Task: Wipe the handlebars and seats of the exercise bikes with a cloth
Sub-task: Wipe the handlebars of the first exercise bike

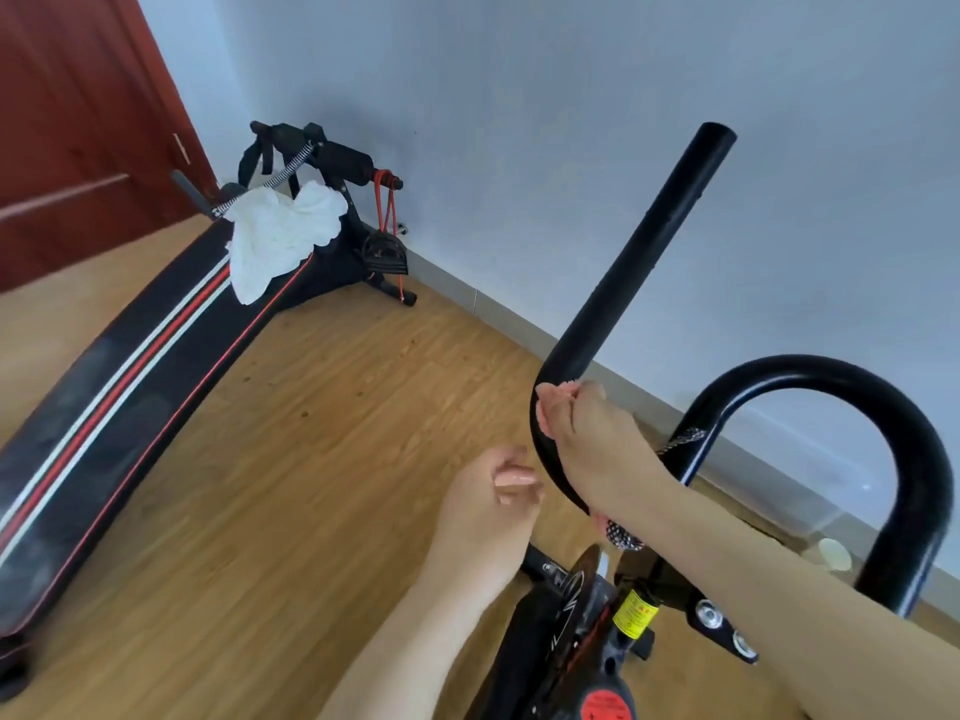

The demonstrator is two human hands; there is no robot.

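Observation:
The exercise bike's black handlebars rise in front of me: a left bar [654,241] that points up, and a right loop [810,371]. My right hand [597,444] wraps the bend of the left bar, pressing a cloth [621,535] against it. Only a pinkish edge of the cloth shows at my fingertips, and a black-and-white patterned bit below my wrist. My left hand [493,506] hovers just left of the bar with its fingers loosely curled and nothing in it. The bike's seat is out of view.
A black sit-up bench [119,376] with red and white stripes lies on the wood floor at left, with a white cloth [280,236] draped over its far end. A red door [78,122] stands behind it. The wall [519,148] runs close behind the bike.

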